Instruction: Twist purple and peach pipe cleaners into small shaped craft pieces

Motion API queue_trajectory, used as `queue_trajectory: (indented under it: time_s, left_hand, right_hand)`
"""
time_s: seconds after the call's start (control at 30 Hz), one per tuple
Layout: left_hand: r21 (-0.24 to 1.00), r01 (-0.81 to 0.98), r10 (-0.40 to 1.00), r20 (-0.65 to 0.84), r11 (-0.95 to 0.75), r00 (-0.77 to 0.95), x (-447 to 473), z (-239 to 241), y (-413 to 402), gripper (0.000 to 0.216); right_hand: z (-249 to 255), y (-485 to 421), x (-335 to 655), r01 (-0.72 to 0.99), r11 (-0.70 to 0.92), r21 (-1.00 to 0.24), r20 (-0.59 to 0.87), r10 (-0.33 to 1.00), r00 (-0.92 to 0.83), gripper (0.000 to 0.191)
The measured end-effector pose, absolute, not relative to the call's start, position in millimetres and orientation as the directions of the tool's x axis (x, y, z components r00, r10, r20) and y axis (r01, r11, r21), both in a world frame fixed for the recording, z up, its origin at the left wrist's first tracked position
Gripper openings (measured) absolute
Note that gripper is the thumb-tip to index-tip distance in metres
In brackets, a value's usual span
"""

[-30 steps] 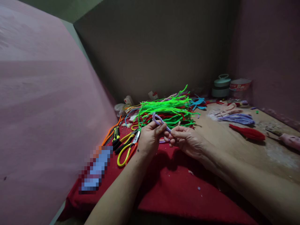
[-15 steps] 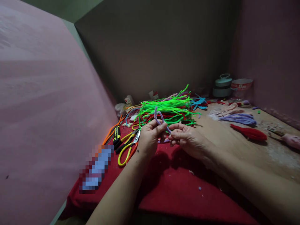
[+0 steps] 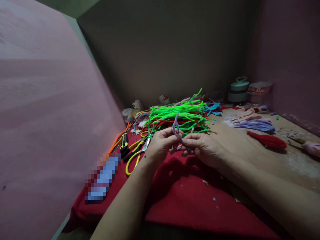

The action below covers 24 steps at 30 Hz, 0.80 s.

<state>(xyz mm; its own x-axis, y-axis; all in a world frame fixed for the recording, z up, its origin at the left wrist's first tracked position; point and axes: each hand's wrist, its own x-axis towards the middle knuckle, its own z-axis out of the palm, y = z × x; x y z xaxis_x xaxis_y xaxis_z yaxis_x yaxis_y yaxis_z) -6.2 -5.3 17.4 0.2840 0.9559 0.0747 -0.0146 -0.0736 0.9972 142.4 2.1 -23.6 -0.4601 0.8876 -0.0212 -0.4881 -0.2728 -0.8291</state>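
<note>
A light purple pipe cleaner (image 3: pixel 176 124) is bent into a narrow loop that stands up above my fingers. My left hand (image 3: pixel 165 141) pinches it near the base of the loop. Close beside it, my right hand (image 3: pixel 198 146) has its thumb and fingers pressed together on the lower part of the same pipe cleaner, mostly hidden by the fingers. Just behind both hands lies a heap of bright green pipe cleaners (image 3: pixel 180 109), with red ones among them. Yellow-handled scissors (image 3: pixel 136 160) lie left of my left wrist.
Black-and-yellow pliers (image 3: pixel 135 150) and a box cutter (image 3: pixel 124 143) lie at the left on the red cloth (image 3: pixel 190 200). Toward the right are purple pipe cleaners (image 3: pixel 257 125), a red fuzzy piece (image 3: pixel 268 140), a lidded container (image 3: pixel 238 90) and a tub (image 3: pixel 260 89).
The purple pipe cleaner has gone from an open curve to a narrower, more closed loop. My right hand has come slightly nearer to my left.
</note>
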Motion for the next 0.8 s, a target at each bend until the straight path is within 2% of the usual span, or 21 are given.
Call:
queue_trajectory:
  time_s: [0.17,0.3,0.57,0.67,0.8]
  left_hand:
    - [0.994,0.039,0.959,0.093,-0.107,0.266,-6.5,18.6,-5.2,0.017]
    - [0.992,0.08,0.964,0.079,-0.102,0.254,-6.7,18.5,-4.9,0.019]
    - [0.982,0.145,0.969,0.082,-0.118,0.234,-6.5,20.9,-6.4,0.024]
    - [0.966,0.177,0.964,0.147,-0.189,0.223,-6.2,21.5,-7.7,0.021]
    - [0.879,0.285,0.909,0.303,-0.383,0.285,-8.0,21.6,-9.0,0.017]
  right_hand:
    - [-25.6,1.8,143.3,-0.499,-0.302,-0.812,-0.017,0.867,-0.497,0.018]
    - [-26.5,1.6,142.9,-0.445,-0.326,-0.834,-0.048,0.847,-0.53,0.019]
    - [-22.3,0.1,141.9,-0.481,-0.305,-0.822,-0.085,0.901,-0.426,0.019]
    - [-22.6,0.6,143.1,-0.491,-0.318,-0.811,-0.097,0.901,-0.423,0.017]
    - [-22.1,2.3,144.6,-0.483,-0.319,-0.815,-0.084,0.891,-0.445,0.014]
